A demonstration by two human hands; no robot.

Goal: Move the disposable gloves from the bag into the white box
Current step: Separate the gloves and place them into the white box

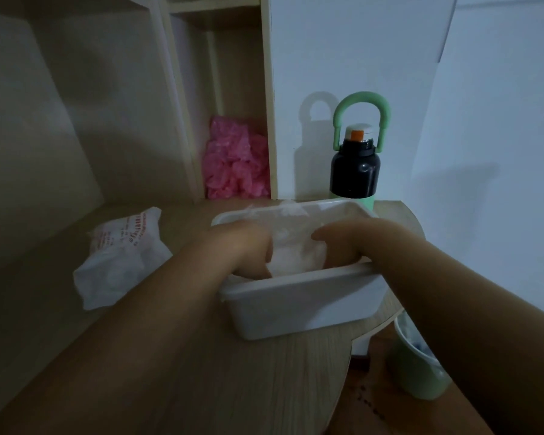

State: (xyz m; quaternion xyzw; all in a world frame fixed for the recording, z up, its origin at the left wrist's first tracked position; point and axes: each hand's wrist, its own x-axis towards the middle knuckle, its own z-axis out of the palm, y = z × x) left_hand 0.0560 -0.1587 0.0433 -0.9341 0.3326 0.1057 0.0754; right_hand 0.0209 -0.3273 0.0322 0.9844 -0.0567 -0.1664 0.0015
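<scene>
- White box [296, 306] sat on the wooden desk [201, 372], holding the wad of disposable gloves [291, 257].
- Left hand [248, 249] and right hand [336, 243] reached inside, both hands' fingers curled round the wad from either side.
- Crumpled bag [120, 259] lay left of the box.
- Black-and-green bottle [354, 171] stood behind it; pink plastic [236, 164] filled a shelf nook.

Red print in rows across the crumpled white bag [123, 259], lines of small characters, too blurred to read from here, no other lettering legible.
</scene>
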